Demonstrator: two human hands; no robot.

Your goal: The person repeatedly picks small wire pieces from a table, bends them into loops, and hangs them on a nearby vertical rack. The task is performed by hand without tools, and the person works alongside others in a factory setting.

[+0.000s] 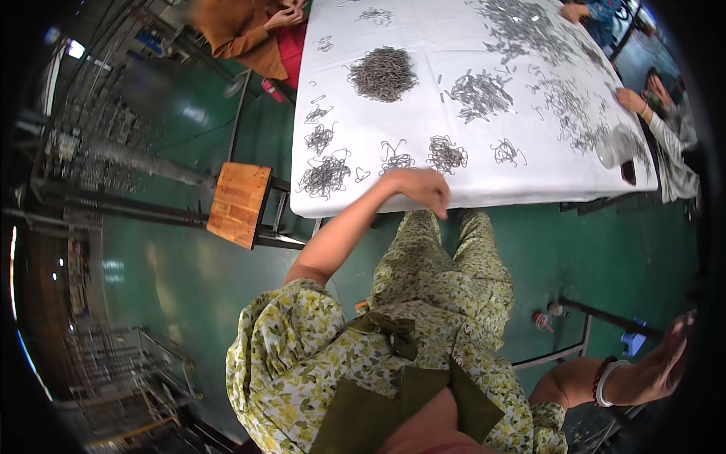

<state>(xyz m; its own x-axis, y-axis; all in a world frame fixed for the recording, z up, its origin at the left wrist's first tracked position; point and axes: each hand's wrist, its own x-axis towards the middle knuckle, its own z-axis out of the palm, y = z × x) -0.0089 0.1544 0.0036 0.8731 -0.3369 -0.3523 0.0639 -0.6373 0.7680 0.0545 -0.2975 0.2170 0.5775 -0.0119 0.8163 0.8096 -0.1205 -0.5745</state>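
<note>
A small pile of bent wire pieces [447, 154] was spotted on the white-covered table [491, 185], roughly 1 o'clock from the left hand [425, 188]. That hand was held loosely curled by the near edge; whether anything was gripped couldn't be told. A bigger grey heap [383, 74] was seen at its 11 o'clock, a wooden stool [239, 204] at 9. The right hand [652, 371] was held out toward 4, fingers kinda straight, grip too dark to call.
</note>
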